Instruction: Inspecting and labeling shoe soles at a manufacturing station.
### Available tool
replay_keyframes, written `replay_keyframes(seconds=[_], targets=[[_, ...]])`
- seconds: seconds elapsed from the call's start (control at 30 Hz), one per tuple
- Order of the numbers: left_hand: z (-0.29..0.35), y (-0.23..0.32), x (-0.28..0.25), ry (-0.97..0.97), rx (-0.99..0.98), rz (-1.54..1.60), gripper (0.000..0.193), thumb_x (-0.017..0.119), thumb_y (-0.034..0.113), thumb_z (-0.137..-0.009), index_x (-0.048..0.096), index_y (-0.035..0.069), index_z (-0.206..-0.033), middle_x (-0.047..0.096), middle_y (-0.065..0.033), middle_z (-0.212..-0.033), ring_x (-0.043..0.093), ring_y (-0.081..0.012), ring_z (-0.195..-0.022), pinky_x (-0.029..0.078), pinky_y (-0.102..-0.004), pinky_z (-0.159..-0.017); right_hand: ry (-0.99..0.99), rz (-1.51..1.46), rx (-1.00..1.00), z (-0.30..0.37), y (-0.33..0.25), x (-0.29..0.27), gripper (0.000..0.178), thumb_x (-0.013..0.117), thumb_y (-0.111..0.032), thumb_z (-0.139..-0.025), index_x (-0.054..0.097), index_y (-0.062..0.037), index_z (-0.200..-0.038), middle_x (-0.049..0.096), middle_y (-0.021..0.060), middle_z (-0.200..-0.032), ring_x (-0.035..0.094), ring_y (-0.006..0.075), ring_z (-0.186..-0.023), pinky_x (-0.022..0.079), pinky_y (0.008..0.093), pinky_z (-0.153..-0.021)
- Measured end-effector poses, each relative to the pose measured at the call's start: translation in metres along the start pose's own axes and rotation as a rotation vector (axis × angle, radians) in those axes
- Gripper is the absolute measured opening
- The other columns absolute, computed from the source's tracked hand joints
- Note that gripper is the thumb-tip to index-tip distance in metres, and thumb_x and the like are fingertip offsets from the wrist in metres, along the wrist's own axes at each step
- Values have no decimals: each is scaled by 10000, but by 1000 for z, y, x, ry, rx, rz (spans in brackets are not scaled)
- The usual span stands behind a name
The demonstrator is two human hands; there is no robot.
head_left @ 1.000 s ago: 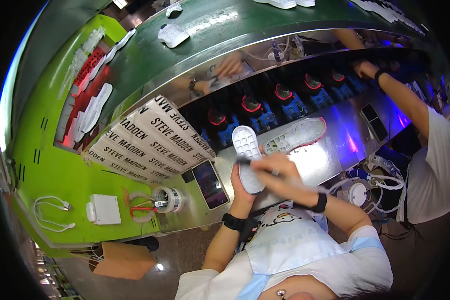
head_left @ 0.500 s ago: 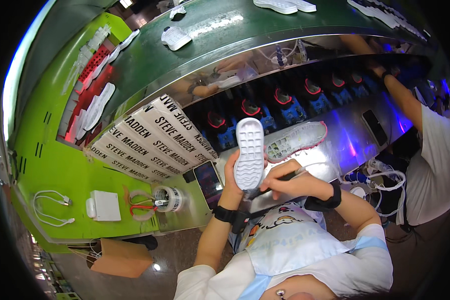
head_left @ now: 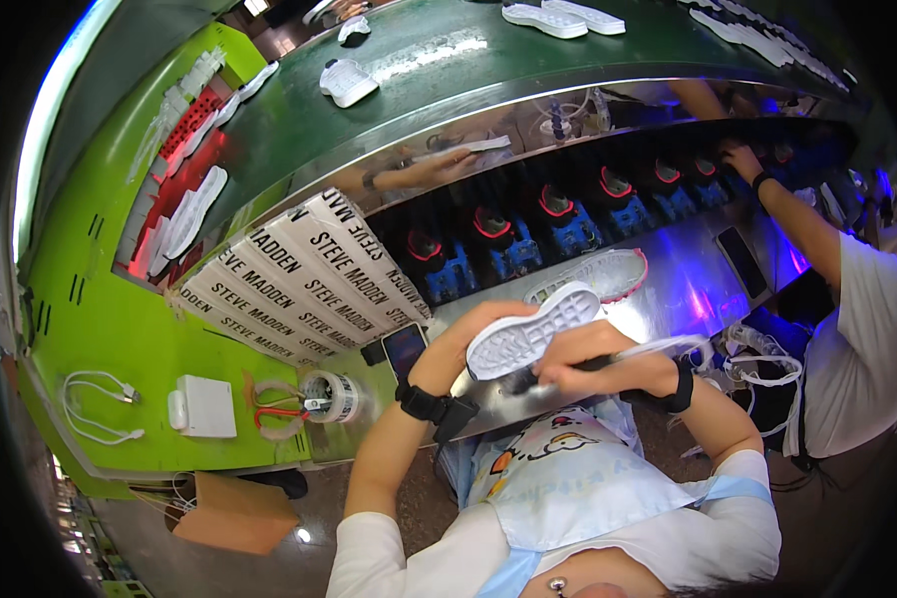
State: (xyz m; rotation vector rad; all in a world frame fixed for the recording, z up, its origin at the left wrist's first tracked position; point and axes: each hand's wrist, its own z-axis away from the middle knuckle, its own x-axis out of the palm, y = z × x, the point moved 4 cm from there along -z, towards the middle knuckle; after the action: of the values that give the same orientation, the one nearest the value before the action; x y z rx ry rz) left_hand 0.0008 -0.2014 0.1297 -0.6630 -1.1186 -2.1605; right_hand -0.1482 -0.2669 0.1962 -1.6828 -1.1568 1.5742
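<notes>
Shoe sole (head_left: pixel 533 332): white, long and narrow, with a moulded tread pattern facing up toward the camera.
Pose: tilted, its toe end raised toward the upper right, its heel end lower left.
Place: held above the near edge of the steel bench, in front of the person's chest.
Tool (head_left: pixel 558 367): thin, dark, pen-like, with a white cord trailing off to the right; its tip meets the sole's lower edge.

White short sleeves, a pale printed apron, and black wristbands, perhaps watches, on both wrists
</notes>
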Motion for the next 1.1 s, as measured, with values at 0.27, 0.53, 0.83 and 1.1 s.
replay_keyframes(seconds=[0.27, 0.53, 0.83, 1.1], targets=[[6, 11, -2, 0, 322, -189, 397, 569, 241, -912, 566, -35, -1197, 657, -140, -1064, 670, -191, -884, 551, -302, -785, 620, -158, 48, 38, 22, -47, 147, 541, -17, -881, 672, 51, -890, 671, 155, -934, 659, 177, -741, 526, 274, -697], [108, 161, 7, -661, 638, 744, 455, 456, 97, -933, 359, -44, -1355, 445, -199, -1354, 560, -280, -1039, 554, -359, -743, 824, -543, -320, 28, -18, -55, 264, 464, -173, -962, 604, 46, -916, 582, 226, -1096, 630, 242, -708, 530, 325, -661], [125, 344, -25, 1551, 804, -1510, 498, 604, 388, -834, 594, -88, -978, 619, -252, -972, 617, -285, -837, 500, -360, -674, 926, -478, -263, 33, -8, -30, 195, 562, 24, -836, 589, -4, -1027, 553, 177, -1184, 614, 195, -789, 505, 311, -713], [160, 315, -48, 803, 934, -516, 186, 567, 73, -815, 563, -51, -952, 602, -126, -884, 614, -206, -729, 564, -322, -600, 1006, -657, -2, 52, 10, -25, 243, 548, 86, -801, 567, 27, -1035, 611, 201, -1102, 620, 187, -736, 511, 279, -654]])
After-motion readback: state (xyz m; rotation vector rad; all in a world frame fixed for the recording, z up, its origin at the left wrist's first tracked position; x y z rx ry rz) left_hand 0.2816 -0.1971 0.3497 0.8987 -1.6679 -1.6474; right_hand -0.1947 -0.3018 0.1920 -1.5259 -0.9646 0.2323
